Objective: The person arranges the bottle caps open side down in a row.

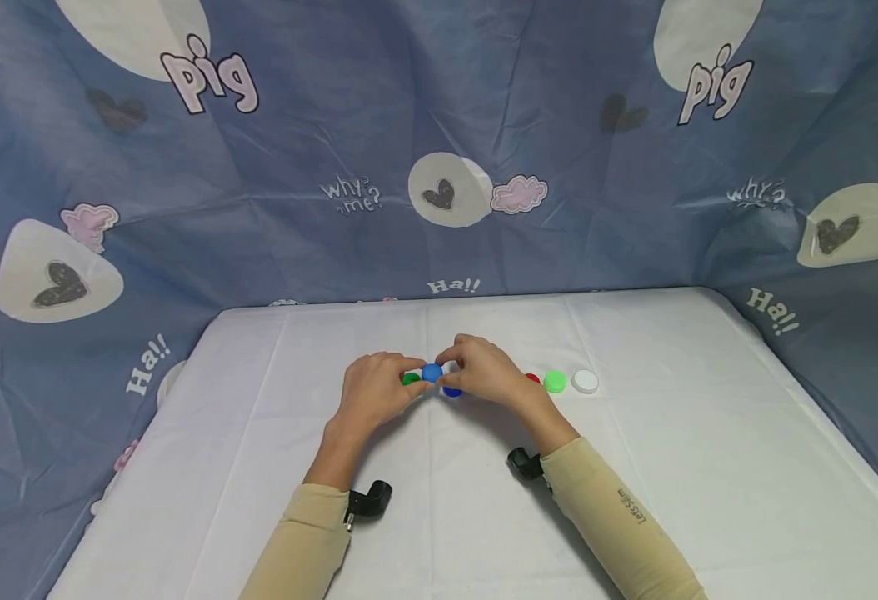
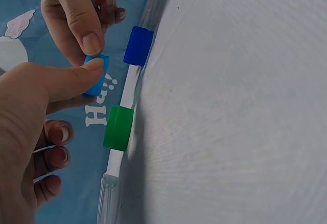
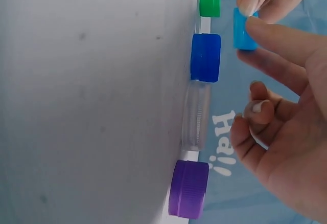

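A small light blue cap [image 1: 431,372] is held up off the white table [image 1: 679,450], nearer the far edge than the near one and about midway between the left and right edges. The left hand [image 1: 375,387] pinches one end of it between thumb and forefinger, its other fingers bent loosely; the right hand [image 1: 484,371] pinches the other end in the same way, its remaining fingers also bent and holding nothing. Below and just beside the light blue cap, a row of caps stands on the table, running side to side along the far edge but set in from it. The dark green cap [image 2: 118,128] is nearest the left hand, with a clear cap [image 2: 108,198] further toward the left edge. The dark blue cap [image 3: 206,58] sits under the right hand's side, followed by a second clear cap [image 3: 196,116] and a purple cap [image 3: 189,189]. Toward the right edge come a red cap [image 1: 532,377], partly hidden by the right wrist, then a bright green cap [image 1: 555,381] and a white cap [image 1: 585,382]. Beige sleeves [image 1: 300,537] cover both forearms, and a blue printed cloth [image 1: 319,142] hangs behind the far edge.
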Demonstrator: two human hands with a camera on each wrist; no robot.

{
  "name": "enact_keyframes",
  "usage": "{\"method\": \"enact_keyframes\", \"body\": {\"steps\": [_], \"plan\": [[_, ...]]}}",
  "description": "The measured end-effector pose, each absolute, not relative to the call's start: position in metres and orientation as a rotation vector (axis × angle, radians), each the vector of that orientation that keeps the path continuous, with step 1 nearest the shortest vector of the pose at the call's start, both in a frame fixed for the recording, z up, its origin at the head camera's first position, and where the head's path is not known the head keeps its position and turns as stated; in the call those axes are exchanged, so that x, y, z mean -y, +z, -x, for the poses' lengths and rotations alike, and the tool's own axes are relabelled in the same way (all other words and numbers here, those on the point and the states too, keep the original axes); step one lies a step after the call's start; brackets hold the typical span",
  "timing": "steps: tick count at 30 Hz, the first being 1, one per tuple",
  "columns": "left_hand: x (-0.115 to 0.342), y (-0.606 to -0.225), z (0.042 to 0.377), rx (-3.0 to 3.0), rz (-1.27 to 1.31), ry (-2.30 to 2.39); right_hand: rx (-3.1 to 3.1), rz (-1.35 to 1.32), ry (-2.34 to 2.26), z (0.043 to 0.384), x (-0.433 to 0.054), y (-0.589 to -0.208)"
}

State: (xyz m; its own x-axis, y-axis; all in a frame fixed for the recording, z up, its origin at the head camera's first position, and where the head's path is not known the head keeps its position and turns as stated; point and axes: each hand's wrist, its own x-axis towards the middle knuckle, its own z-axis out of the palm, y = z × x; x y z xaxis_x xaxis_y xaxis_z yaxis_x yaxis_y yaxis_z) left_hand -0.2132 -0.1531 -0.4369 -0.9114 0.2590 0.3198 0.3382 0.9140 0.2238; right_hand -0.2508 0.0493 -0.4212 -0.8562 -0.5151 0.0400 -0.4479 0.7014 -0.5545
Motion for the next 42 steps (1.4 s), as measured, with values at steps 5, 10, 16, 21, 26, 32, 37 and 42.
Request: {"method": "enact_keyframes", "body": {"steps": [5, 10, 16, 21, 26, 32, 37, 42], "plan": [[0.152, -0.438, 0.213, 2.816, 0.431, -0.390, -2.806, 0.805, -0.796, 0.250, -0.047, -0.422], [0.152, -0.440, 0.213, 2.822, 0.434, -0.384, -2.822, 0.824, -0.736, 0.250, -0.046, -0.424], [0.151, -0.443, 0.214, 2.841, 0.439, -0.371, -2.835, 0.837, -0.695, 0.247, -0.044, -0.423], [0.150, -0.445, 0.214, 2.858, 0.439, -0.346, -2.825, 0.819, -0.681, 0.246, -0.042, -0.426], [0.150, -0.447, 0.215, 2.850, 0.462, -0.341, -2.814, 0.813, -0.665, 0.245, -0.041, -0.425], [0.149, -0.447, 0.214, 2.862, 0.476, -0.330, -2.816, 0.823, -0.643, 0.243, -0.040, -0.424], [0.148, -0.446, 0.214, 2.888, 0.462, -0.316, -2.825, 0.813, -0.629, 0.242, -0.040, -0.425], [0.148, -0.447, 0.214, 2.907, 0.452, -0.307, -2.824, 0.807, -0.625, 0.243, -0.040, -0.427]]}}
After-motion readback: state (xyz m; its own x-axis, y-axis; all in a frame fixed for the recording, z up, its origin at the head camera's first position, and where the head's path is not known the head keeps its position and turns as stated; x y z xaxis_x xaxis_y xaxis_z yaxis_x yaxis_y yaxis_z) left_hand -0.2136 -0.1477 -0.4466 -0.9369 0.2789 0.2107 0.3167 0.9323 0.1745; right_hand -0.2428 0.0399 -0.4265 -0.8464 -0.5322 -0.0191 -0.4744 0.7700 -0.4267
